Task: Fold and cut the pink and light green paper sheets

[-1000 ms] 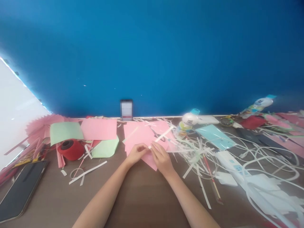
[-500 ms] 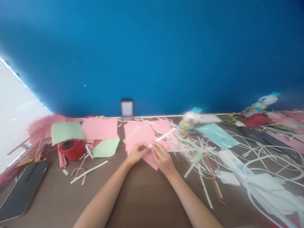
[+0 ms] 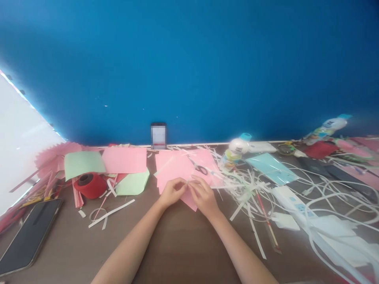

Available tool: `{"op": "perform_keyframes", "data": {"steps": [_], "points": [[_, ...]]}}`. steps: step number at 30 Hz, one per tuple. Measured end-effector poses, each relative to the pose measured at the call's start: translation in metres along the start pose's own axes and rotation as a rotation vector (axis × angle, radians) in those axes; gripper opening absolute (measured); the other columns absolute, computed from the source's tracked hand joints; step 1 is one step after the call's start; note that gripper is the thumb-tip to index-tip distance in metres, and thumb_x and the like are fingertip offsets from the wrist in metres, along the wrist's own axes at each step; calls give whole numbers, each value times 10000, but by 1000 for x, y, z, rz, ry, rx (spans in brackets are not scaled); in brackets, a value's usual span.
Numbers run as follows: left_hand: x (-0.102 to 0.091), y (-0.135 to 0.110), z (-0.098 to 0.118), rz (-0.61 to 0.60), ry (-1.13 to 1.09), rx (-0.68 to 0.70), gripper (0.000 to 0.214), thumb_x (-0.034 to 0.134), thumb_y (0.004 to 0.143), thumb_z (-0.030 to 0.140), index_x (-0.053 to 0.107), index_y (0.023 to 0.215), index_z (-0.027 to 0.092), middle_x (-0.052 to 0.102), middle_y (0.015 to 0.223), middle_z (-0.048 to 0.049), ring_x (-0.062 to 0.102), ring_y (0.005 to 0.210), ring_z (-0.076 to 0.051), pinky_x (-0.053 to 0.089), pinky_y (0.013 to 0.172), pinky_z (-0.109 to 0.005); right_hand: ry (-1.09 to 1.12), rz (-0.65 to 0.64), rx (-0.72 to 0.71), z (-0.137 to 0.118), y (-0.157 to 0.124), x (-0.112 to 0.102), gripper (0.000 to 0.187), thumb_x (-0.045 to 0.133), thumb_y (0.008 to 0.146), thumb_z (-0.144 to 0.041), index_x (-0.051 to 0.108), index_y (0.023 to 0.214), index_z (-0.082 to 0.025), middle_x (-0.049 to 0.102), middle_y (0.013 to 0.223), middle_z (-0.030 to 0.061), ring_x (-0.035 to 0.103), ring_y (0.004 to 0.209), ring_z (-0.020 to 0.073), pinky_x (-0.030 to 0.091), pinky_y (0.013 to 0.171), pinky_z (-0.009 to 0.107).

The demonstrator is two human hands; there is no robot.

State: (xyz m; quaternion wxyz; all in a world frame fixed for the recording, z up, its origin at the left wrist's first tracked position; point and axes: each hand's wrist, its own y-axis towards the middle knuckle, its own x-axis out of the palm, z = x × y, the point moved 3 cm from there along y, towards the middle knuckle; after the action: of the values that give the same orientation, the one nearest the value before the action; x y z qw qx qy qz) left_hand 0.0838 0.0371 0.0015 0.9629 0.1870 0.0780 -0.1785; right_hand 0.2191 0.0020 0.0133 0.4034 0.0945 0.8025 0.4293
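Note:
My left hand (image 3: 173,192) and my right hand (image 3: 204,196) meet fingertip to fingertip above the pink paper sheets (image 3: 173,163). Both are closed in a pinch on a small pale bit of white paper strip (image 3: 187,182), most of it hidden by the fingers. Just beyond my right fingers lie scissors (image 3: 202,169) with dark handles, on the pink paper. To the right, a tangled heap of white paper strips (image 3: 248,185) spreads around a white bottle (image 3: 237,146) with a blue cap.
A red spool-like roll (image 3: 91,186), green paper (image 3: 133,183) and loose strips (image 3: 112,213) lie left. A large dark phone (image 3: 29,236) is at far left; a small one (image 3: 158,136) leans on the blue wall. White cables and a power strip (image 3: 293,203) crowd the right.
The long white strip that stuck out up and right from my fingers no longer shows, and the scissors behind it are visible. Both hands stay in nearly the same place.

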Motion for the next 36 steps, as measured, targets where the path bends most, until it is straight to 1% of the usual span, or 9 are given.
{"op": "perform_keyframes", "data": {"steps": [5, 12, 21, 24, 26, 29, 31, 34, 36], "points": [[3, -3, -2, -26, 59, 27, 171, 476, 787, 236, 624, 836, 164, 652, 841, -34, 590, 791, -148, 458, 757, -260, 5, -86, -12, -2, 6, -6, 175, 455, 828, -137, 603, 897, -201, 634, 861, 62, 592, 827, 182, 474, 731, 344], [5, -4, 0, -54, 153, 56, 172, 468, 769, 199, 627, 829, 170, 655, 853, -40, 591, 793, -158, 454, 759, -267, -14, -179, -18, -3, 6, -8, 171, 439, 827, -142, 593, 870, -202, 638, 845, 43, 588, 804, 173, 419, 729, 328], [6, -4, 2, -80, 136, 34, 182, 468, 760, 195, 634, 832, 173, 659, 855, -34, 593, 798, -163, 447, 754, -260, -30, -187, -16, -1, 5, -10, 174, 451, 812, -147, 601, 866, -215, 648, 840, 31, 586, 795, 168, 392, 723, 328], [7, -5, 4, -93, 121, 28, 172, 476, 752, 193, 637, 811, 174, 658, 838, -28, 593, 784, -159, 445, 745, -255, -34, -188, -8, -1, 4, -9, 159, 453, 803, -141, 593, 824, -212, 648, 817, 23, 586, 780, 162, 387, 730, 323], [6, -4, 5, -83, 90, 15, 153, 491, 747, 202, 636, 783, 169, 657, 819, -31, 592, 773, -159, 446, 742, -259, -60, -163, 7, 3, 4, -9, 135, 467, 790, -146, 587, 786, -207, 649, 793, 17, 587, 767, 160, 384, 734, 320], [2, -3, 3, -61, -28, -51, 129, 537, 731, 241, 631, 720, 153, 653, 771, -48, 592, 757, -167, 450, 744, -278, -162, -59, 59, 17, 5, -16, 117, 482, 765, -149, 585, 737, -197, 653, 764, 19, 588, 759, 168, 387, 729, 313], [-1, -2, 0, -56, -210, -144, 147, 567, 713, 275, 618, 682, 140, 650, 739, -59, 599, 736, -174, 460, 745, -305, -274, 19, 126, 32, 6, -27, 129, 478, 746, -147, 592, 707, -192, 654, 743, 28, 587, 746, 177, 390, 715, 311], [-5, -2, -7, -44, -562, -299, 138, 605, 666, 264, 593, 653, 127, 648, 691, -61, 610, 675, -177, 475, 723, -341, -458, 94, 274, 62, 4, -53, 147, 469, 714, -165, 602, 652, -180, 647, 706, 54, 572, 691, 195, 395, 676, 312], [-7, -2, -9, -24, -707, -349, 107, 621, 628, 224, 584, 630, 124, 641, 649, -54, 604, 620, -165, 477, 690, -338, -553, 173, 428, 82, -2, -75, 174, 452, 700, -182, 615, 648, -158, 639, 703, 86, 564, 693, 212, 404, 661, 312]]}}
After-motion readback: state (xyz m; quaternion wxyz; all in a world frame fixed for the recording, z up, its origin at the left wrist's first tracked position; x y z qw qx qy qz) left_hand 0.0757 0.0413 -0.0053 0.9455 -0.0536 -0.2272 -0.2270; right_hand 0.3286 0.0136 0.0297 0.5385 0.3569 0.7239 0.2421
